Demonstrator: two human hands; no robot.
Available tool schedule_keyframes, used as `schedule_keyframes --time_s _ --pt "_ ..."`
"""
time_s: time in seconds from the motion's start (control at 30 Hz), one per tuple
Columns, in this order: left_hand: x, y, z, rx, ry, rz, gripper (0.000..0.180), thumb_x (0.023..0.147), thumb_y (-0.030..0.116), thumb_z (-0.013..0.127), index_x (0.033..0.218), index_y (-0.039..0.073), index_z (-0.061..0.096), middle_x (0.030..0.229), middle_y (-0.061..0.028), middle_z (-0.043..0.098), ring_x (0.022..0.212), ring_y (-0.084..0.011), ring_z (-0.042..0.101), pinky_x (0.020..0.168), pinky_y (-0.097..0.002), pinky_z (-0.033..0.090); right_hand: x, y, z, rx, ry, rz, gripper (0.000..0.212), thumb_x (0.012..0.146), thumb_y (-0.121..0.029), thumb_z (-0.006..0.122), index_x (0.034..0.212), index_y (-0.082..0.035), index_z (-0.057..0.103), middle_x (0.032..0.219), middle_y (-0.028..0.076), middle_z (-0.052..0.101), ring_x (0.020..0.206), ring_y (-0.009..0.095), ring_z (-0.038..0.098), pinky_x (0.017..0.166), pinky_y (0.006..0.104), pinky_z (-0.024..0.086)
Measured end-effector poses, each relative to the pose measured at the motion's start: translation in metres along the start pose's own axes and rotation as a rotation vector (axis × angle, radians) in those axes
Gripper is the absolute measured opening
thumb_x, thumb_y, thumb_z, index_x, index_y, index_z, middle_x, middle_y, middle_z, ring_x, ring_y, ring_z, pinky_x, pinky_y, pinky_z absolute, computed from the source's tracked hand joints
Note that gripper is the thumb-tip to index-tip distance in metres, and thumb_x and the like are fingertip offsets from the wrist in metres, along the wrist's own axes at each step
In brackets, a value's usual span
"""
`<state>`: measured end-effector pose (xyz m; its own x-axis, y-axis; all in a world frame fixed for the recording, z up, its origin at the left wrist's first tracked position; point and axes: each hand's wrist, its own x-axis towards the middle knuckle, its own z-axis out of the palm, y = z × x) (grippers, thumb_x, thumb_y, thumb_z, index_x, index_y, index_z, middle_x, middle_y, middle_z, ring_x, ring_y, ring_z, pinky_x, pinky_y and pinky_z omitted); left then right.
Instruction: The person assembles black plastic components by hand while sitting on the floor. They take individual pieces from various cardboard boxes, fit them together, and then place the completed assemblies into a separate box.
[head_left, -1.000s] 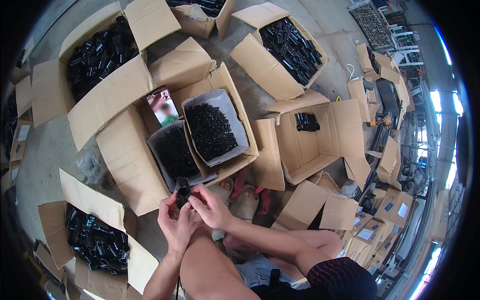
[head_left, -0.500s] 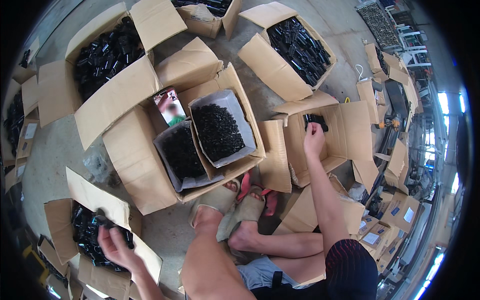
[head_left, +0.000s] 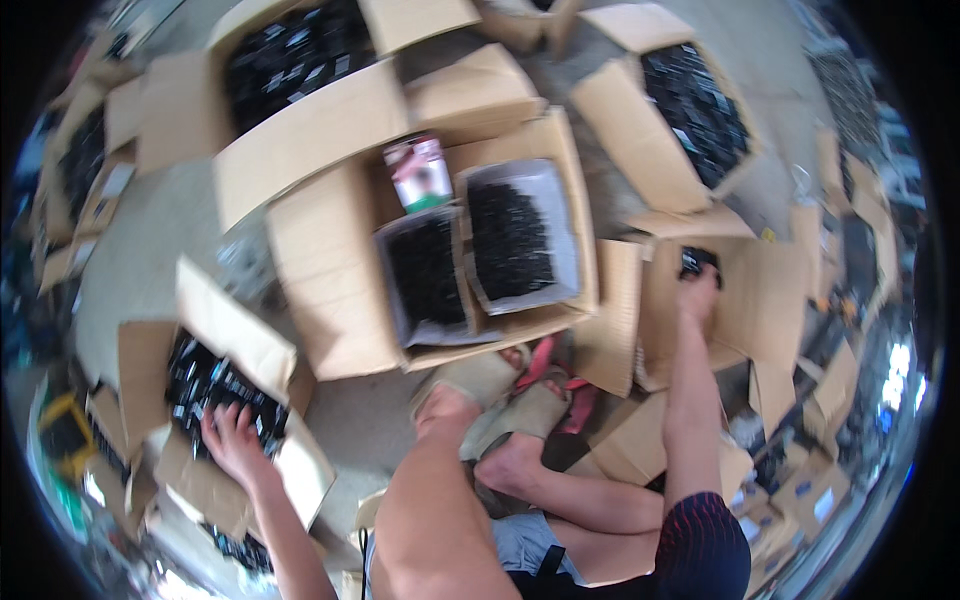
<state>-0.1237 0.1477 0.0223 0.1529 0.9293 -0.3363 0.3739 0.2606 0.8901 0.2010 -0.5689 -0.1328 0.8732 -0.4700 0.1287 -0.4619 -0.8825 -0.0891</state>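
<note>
At the lower left, my left hand rests at the near edge of a heap of black plastic parts in an open carton. Its fingers are spread, and I see nothing held in it. My right hand is inside a carton at the right. Its fingers are closed around a black plastic part, whose exact kind is blurred. Between my hands stands a larger carton with two grey-lined trays of small black pieces. A phone with a lit screen leans behind the trays.
More open cartons of black parts stand around: one carton at the far left, another at the far right. Their flaps stick out. My sandalled feet are just below the middle carton. A clear plastic bag lies on the floor.
The view has shifted, so the cartons sit further right. My left hand has gone from above the parts down onto them, and the dark piece at its fingertips no longer shows apart from the heap.
</note>
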Motion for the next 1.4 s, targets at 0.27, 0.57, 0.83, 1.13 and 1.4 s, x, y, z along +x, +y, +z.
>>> schedule_keyframes --time_s 0.27,0.57,0.83,1.13,1.4 --pt "-0.09 0.029 0.07 0.048 -0.336 0.125 0.042 0.103 0.017 0.061 0.141 0.003 0.049 0.099 -0.0057 0.066 0.082 -0.01 0.066 0.066 -0.0211 0.047 -0.013 0.006 -0.015 -0.297 -0.168 -0.092 0.035 0.089 -0.026 0.07 0.113 -0.001 0.067 0.108 0.026 0.069 0.104 0.043 0.067 0.092 0.0497 0.051" --pt "-0.149 0.017 0.136 0.228 -1.202 0.008 0.058 0.094 0.017 0.073 0.144 0.003 0.047 0.116 -0.0136 0.067 0.108 -0.0226 0.067 0.097 -0.035 0.052 -0.099 -0.053 -0.115 0.957 -0.155 0.092 0.023 0.103 -0.02 0.06 0.117 -0.002 0.055 0.092 0.008 0.067 0.074 0.009 0.066 0.061 0.0238 0.052" --pt "-0.18 0.029 0.201 0.337 -1.584 0.801 0.069 0.086 0.03 0.078 0.144 0.005 0.05 0.119 -0.0181 0.068 0.111 -0.04 0.066 0.099 -0.0464 0.052 -0.222 -0.2 -0.212 0.798 -1.605 0.003 0.024 0.101 -0.024 0.061 0.112 -0.002 0.064 0.078 0.003 0.066 0.062 0.009 0.063 0.056 0.0248 0.051" --pt "-0.148 0.004 0.175 0.48 -1.599 0.119 0.062 0.09 0.045 0.073 0.13 -0.002 0.063 0.118 -0.0253 0.069 0.111 -0.0352 0.069 0.094 -0.0406 0.053 -0.28 -0.22 -0.189 1.351 -1.554 0.48 0.039 0.106 -0.034 0.056 0.123 0.002 0.057 0.097 0.009 0.069 0.085 0.016 0.069 0.074 0.028 0.057" --pt "-0.146 -0.022 0.146 0.012 -1.556 -0.567 0.051 0.1 0.002 0.059 0.148 0.001 0.042 0.116 -0.0091 0.07 0.103 -0.0101 0.063 0.088 -0.0266 0.05 -0.299 -0.232 -0.175 1.121 -1.136 0.062 0.038 0.105 -0.03 0.059 0.114 0.006 0.059 0.089 0.007 0.067 0.075 0.011 0.065 0.066 0.0256 0.056"
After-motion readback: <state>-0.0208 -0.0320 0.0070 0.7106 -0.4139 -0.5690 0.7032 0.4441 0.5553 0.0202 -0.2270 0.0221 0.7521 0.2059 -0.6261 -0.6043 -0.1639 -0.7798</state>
